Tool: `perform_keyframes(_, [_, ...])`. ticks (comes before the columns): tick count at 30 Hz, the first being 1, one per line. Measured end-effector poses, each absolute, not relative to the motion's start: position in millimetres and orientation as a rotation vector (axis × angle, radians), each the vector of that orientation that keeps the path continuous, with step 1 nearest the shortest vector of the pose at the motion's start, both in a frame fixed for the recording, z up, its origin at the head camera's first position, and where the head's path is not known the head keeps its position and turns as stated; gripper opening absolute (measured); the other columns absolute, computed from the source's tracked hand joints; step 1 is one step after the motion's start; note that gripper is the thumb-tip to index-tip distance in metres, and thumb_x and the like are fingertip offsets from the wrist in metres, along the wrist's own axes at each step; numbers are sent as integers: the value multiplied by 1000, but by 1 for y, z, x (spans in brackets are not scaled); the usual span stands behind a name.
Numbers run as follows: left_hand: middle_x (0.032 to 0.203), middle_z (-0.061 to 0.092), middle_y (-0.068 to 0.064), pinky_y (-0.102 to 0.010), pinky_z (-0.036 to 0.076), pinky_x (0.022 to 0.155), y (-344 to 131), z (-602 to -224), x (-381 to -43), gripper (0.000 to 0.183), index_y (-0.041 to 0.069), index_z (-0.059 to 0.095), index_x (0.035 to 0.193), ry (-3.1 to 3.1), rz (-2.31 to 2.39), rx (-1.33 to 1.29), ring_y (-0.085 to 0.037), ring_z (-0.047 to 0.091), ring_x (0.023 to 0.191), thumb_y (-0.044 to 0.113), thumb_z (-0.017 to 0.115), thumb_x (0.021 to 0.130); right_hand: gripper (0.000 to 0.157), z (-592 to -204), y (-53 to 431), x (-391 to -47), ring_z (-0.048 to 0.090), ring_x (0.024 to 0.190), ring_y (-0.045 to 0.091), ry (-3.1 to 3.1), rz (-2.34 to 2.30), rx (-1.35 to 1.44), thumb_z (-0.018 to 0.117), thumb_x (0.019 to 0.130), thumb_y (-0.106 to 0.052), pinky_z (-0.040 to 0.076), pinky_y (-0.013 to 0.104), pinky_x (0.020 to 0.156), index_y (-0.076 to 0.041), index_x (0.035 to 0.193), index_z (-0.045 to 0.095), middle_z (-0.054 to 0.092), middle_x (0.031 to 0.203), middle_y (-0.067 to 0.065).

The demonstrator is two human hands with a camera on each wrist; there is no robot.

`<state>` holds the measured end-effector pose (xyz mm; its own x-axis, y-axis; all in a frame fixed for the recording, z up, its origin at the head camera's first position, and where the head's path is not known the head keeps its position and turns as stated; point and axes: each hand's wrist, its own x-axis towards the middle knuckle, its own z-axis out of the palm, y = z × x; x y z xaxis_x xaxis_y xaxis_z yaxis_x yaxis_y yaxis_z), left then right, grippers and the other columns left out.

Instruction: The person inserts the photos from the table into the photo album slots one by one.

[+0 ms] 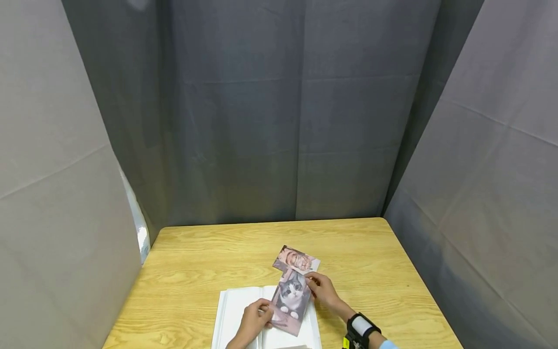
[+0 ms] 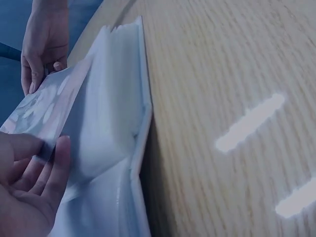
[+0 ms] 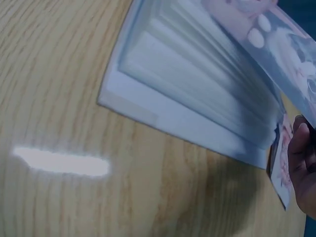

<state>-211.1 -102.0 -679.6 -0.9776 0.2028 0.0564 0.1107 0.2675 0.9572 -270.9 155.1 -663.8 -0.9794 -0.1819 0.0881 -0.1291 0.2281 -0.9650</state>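
Note:
A photo of a grey-and-white cat (image 1: 291, 293) is held tilted over an open white photo album (image 1: 237, 305). My left hand (image 1: 254, 320) pinches its lower left edge between thumb and fingers. The right hand (image 1: 322, 290) grips the upper right edge. In the left wrist view the photo (image 2: 52, 101) stands clear above the album pages (image 2: 89, 143), which lie spread beneath it. A second photo (image 1: 298, 259), pinkish and partly covered by the cat photo, lies just past the album's far edge.
The album rests near the front of a light wooden table (image 1: 196, 257). Grey cloth curtains (image 1: 244, 121) hang behind the table and along both sides. A black band (image 1: 364, 329) with a device is strapped round the right wrist.

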Motion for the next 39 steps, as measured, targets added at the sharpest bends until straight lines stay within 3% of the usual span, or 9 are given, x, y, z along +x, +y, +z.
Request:
perform_keyframes(6, [76,70,-10,-19,53,56,-104,-672,-210,14,-9,68,95,2461,1856,353,-9,65,60,-6,72,82,22,-657,146,-275,49,52,10,2297,-2091,-210,61,97,-3,46,25,47,13,113,57,57,67,13])
perform_keyframes(15, [77,71,-13,-27,58,57,-99,-673,-217,16,-15,63,95,2405,2189,367,-20,71,63,-4,71,86,21,-660,131,-269,54,58,10,2132,-2051,-178,64,96,-6,52,25,53,10,87,54,60,67,1])
perform_keyframes(26, [86,68,-29,-36,59,63,-95,-669,-229,22,-21,59,104,2309,2134,112,-43,70,69,-9,67,87,21,-658,129,-273,53,58,9,2186,-2051,-282,68,92,-2,49,26,52,16,94,58,62,70,2])
perform_keyframes(29, [85,69,-26,-34,59,59,-95,-669,-230,24,-18,60,106,2384,2096,107,-37,70,66,-6,69,88,19,-660,130,-277,54,59,9,2176,-2058,-350,66,92,1,51,29,53,17,95,56,63,72,7])
perform_keyframes(34, [76,65,0,-22,50,54,-93,-676,-224,20,-1,69,97,2881,1584,264,-7,59,61,5,79,81,16,-658,131,-289,55,60,12,2208,-2105,-302,65,92,3,52,30,53,15,95,55,61,73,11])
perform_keyframes(39, [90,55,2,-29,45,67,-90,-690,-219,29,11,71,94,3258,954,686,-14,50,80,17,87,70,14,-650,126,-304,49,56,14,2241,-2151,-184,62,92,8,46,25,50,15,90,51,49,67,8])
